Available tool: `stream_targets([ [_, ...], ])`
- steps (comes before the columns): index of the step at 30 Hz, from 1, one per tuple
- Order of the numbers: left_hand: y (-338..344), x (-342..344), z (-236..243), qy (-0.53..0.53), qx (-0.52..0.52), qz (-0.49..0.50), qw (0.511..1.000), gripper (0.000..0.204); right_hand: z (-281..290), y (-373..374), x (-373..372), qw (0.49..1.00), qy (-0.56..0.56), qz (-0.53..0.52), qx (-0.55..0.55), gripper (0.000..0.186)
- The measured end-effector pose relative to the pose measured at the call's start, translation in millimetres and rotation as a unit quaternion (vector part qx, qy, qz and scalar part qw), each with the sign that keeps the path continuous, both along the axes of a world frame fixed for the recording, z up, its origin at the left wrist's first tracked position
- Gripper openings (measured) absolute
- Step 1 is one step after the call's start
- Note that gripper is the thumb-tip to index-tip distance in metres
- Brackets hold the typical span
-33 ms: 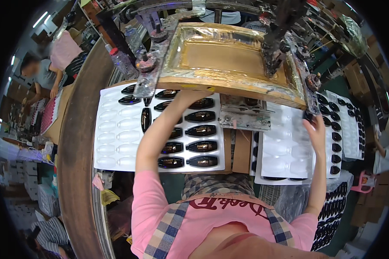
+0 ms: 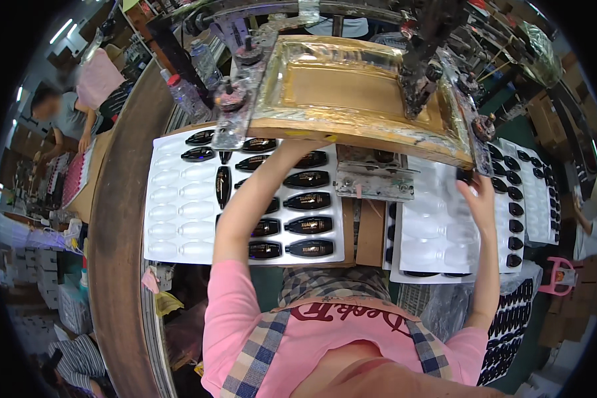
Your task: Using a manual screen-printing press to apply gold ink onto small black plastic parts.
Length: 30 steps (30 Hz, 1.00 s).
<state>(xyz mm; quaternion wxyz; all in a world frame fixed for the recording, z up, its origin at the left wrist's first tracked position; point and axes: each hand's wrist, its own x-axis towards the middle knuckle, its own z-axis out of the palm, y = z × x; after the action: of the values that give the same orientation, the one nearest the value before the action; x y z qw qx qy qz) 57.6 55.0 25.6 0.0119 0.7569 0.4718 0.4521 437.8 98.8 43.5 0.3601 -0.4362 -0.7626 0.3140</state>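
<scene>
A wooden printing screen (image 2: 351,129) with gold ink on its mesh spans the space in front of me. My left hand (image 2: 310,144) reaches beneath its front edge, and its fingers are hidden there. Below the screen sits a metal fixture (image 2: 375,182). My right hand (image 2: 476,194) is by the screen's right corner, fingers closed around a small glossy black bottle (image 2: 465,175), mostly covered. Under my left arm lies a white molded tray (image 2: 169,199) with several black bottles (image 2: 310,224) bearing gold print; one bottle (image 2: 223,186) lies crosswise.
Stacked white trays (image 2: 438,232) stand at the right, with more black bottles (image 2: 515,227) beside them. A dark metal arm (image 2: 421,79) hangs over the screen. A clear bottle with a red cap (image 2: 187,93) stands left. Co-workers are at the far left; a pink stool (image 2: 558,278) is at right.
The screen has shifted slightly to the right. My left hand has moved a little right along with it. My right hand has drawn slightly left and down.
</scene>
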Motion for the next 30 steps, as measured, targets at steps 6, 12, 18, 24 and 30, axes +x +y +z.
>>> stream_targets([
  [6,28.8,23.2,28.0,-0.325,-0.175,-0.110,0.923,0.020,30.5,-6.9,-91.9,0.995,-0.030,0.094,-0.035,0.044],
  [12,-21.2,-76.8,21.0,-0.415,-0.126,0.025,0.901,0.019,20.1,-14.7,-143.2,0.969,-0.232,0.085,-0.031,0.053],
  [18,-116.5,-209.5,-35.1,-0.441,-0.081,0.251,0.858,0.022,20.9,-16.7,-99.6,0.971,-0.158,0.133,0.117,0.046],
  [24,-178.8,-264.5,-116.3,-0.454,-0.126,0.382,0.795,0.020,-17.8,53.4,42.5,0.939,-0.273,-0.106,0.180,0.043],
  [30,-186.6,-278.2,-149.3,-0.247,-0.157,0.507,0.810,0.014,-5.7,58.1,77.9,0.796,-0.535,-0.283,0.003,0.065],
])
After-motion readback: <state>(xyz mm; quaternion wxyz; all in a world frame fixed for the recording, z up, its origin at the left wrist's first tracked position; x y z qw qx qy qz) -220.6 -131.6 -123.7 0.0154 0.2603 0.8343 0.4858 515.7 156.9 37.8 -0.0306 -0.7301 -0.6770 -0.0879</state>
